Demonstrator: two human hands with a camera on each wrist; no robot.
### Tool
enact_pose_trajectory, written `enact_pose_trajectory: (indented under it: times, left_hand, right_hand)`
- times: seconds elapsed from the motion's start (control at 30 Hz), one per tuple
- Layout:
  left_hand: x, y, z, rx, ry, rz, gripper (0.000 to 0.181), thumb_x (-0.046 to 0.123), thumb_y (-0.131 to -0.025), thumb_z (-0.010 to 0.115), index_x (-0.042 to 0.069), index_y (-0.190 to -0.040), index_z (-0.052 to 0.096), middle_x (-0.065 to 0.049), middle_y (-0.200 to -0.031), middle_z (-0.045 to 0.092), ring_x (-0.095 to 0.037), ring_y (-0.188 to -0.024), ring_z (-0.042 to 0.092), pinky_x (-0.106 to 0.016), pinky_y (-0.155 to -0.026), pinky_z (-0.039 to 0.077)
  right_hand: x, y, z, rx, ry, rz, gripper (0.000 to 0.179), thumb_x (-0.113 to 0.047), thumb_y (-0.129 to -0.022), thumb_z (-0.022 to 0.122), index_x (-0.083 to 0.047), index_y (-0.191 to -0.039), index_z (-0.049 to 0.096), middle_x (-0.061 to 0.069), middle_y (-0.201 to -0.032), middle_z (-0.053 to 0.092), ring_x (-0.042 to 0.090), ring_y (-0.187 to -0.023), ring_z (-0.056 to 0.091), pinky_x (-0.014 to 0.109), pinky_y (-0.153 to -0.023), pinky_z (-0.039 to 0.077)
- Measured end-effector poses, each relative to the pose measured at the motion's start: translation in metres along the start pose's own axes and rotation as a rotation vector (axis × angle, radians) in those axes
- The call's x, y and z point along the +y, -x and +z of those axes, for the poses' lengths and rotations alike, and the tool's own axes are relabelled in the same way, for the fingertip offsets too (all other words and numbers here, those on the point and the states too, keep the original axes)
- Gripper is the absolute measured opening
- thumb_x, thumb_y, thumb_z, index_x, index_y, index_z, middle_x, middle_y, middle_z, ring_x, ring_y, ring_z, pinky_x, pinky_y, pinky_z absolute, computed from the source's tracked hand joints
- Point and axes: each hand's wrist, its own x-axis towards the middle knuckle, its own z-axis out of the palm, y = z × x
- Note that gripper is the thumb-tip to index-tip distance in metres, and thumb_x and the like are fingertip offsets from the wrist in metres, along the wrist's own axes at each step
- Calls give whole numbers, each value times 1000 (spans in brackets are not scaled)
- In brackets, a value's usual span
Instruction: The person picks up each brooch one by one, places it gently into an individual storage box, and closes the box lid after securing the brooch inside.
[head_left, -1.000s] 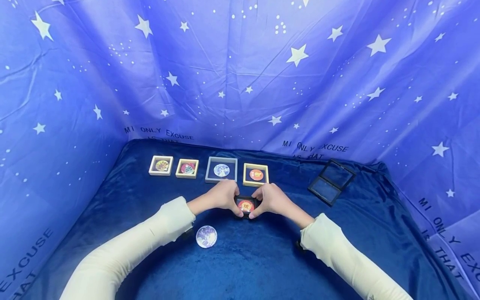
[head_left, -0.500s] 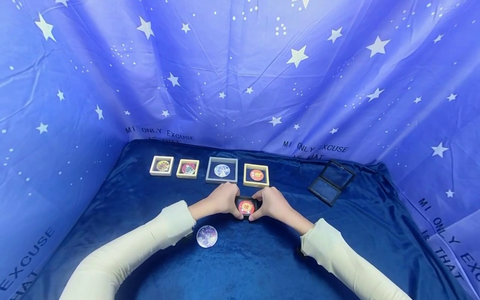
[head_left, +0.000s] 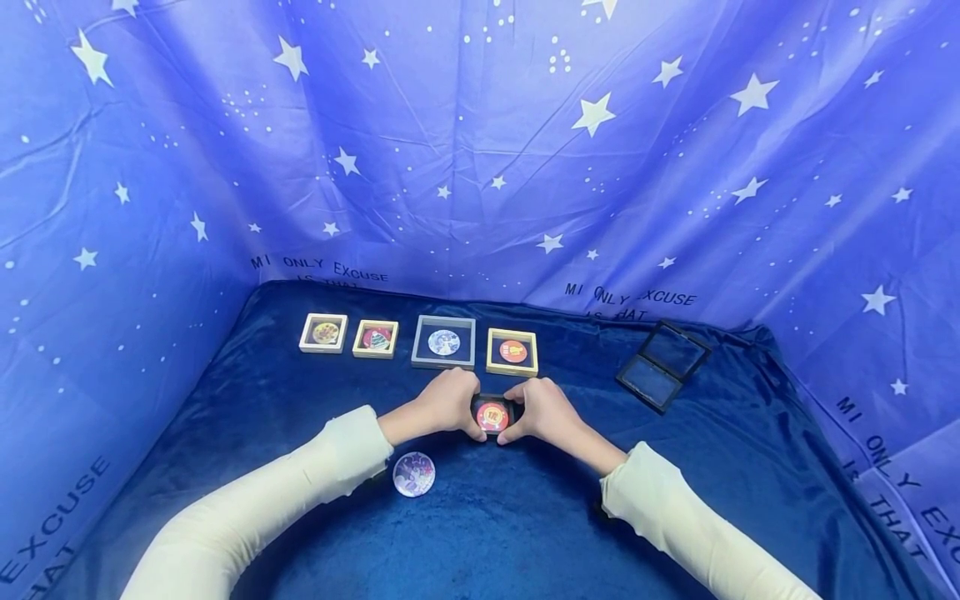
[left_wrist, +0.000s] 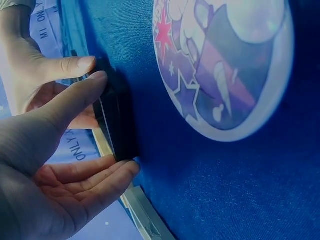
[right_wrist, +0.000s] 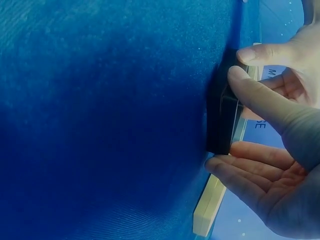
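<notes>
Both hands grip a small black display frame with a red and gold round badge (head_left: 492, 416) showing inside it. The left hand (head_left: 448, 402) holds its left side, thumb at the near edge and fingers at the far edge. On the opposite side the right hand (head_left: 550, 412) does the same. In the left wrist view the frame's dark edge (left_wrist: 120, 120) faces the camera, close over the blue cloth. From the right wrist, the black frame (right_wrist: 222, 115) shows between thumbs and fingers. A purple and white round badge (head_left: 414, 474) lies on the cloth near the left sleeve.
Behind the hands stand a white frame (head_left: 303, 342), a small cream frame (head_left: 357, 350), a grey frame (head_left: 415, 354) and a gold-edged frame (head_left: 491, 363), each with a round badge. An unfolded black frame (head_left: 647, 382) lies at right on dark blue cloth (head_left: 480, 542).
Both hands and the black frame have shifted very slightly toward the person. The red badge shows more plainly, with less glare. Other things have stayed put.
</notes>
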Motion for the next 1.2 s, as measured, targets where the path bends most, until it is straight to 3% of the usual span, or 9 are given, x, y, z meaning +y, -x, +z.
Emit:
enact_pose_trajectory:
  times: [0.53, 0.87, 1.2]
  left_hand:
    - [-1, 2, 4, 24, -14, 12, 46, 36, -62, 99, 6, -80, 68, 1, -69, 63, -11, -62, 54, -25, -57, 40]
    - [-3, 0, 2, 20, 2, 33, 43, 35, -62, 98, 7, -74, 69, 3, -62, 61, -10, -56, 50, -24, -52, 37]
    - [2, 4, 3, 35, -56, 22, 51, 37, -62, 98, 5, -87, 68, -4, -78, 68, -16, -69, 61, -32, -64, 50]
  right_hand:
    - [-2, 2, 1, 10, 10, 1, 65, -29, -52, 102, -1, -106, 78, 12, -98, 79, 24, -93, 74, 44, -86, 57]
    - [-8, 0, -4, -23, 50, -4, 62, -28, -55, 101, 0, -104, 78, 11, -99, 79, 22, -93, 73, 42, -85, 58]
    - [-6, 2, 3, 17, 74, 0, 65, -30, -52, 102, -2, -106, 78, 6, -91, 78, 16, -78, 64, 38, -77, 55]
